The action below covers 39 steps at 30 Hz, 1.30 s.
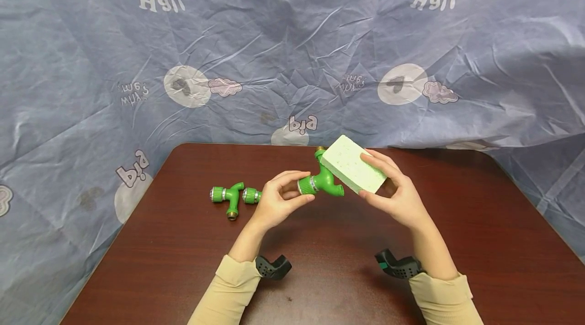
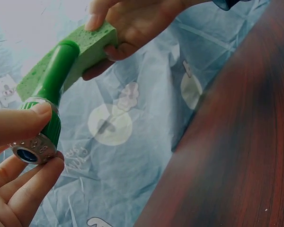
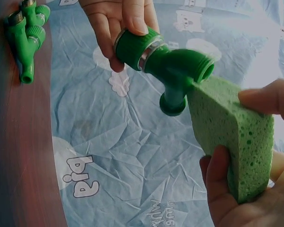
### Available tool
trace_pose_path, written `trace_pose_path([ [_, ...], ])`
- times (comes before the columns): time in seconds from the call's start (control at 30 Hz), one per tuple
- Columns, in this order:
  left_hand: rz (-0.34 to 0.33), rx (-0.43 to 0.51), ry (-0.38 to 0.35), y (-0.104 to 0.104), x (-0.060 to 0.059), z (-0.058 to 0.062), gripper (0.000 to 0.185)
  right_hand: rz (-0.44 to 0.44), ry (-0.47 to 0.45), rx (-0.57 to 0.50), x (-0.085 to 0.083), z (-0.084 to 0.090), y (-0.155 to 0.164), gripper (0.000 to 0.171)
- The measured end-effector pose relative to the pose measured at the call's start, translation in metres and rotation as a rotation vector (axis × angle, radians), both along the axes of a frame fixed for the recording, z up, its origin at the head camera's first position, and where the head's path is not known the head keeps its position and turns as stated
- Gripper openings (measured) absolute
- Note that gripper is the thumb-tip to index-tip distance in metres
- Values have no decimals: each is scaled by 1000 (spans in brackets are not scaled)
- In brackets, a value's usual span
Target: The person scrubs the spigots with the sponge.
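My left hand pinches the ribbed knob of a green faucet between thumb and fingers, holding it up over the table. In the right wrist view the faucet shows its spout and its threaded inlet arm. My right hand grips a light green sponge by its edges. One end of the sponge meets the faucet's body, close by the spout. In the left wrist view the silver end of the knob faces the camera, with the sponge behind the spout.
Two more green faucets lie on the dark wooden table to the left. One faucet is fully visible; the other faucet is partly hidden behind my left hand. A blue-grey printed cloth hangs behind the table.
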<state>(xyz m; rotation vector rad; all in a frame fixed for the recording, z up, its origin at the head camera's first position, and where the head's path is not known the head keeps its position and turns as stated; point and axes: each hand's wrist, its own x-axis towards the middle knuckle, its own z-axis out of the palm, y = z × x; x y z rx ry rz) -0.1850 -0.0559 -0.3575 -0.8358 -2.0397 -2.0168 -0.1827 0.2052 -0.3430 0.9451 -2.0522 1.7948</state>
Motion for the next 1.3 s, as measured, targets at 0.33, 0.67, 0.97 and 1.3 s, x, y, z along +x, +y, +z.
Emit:
trace_pose_path([
  [0.33, 69, 71, -31, -1, 1, 2, 42, -65, 38, 137, -1, -2, -1, 68],
  [0.67, 117, 96, 106, 0, -4, -5, 41, -62, 20, 171, -4, -8, -5, 69],
  [0.97, 158, 71, 44, 0, -1, 1, 43, -108, 15, 171, 1, -2, -9, 68],
  [1.3, 152, 76, 98, -1, -1, 1, 42, -105, 18, 209, 5, 2, -18, 65],
])
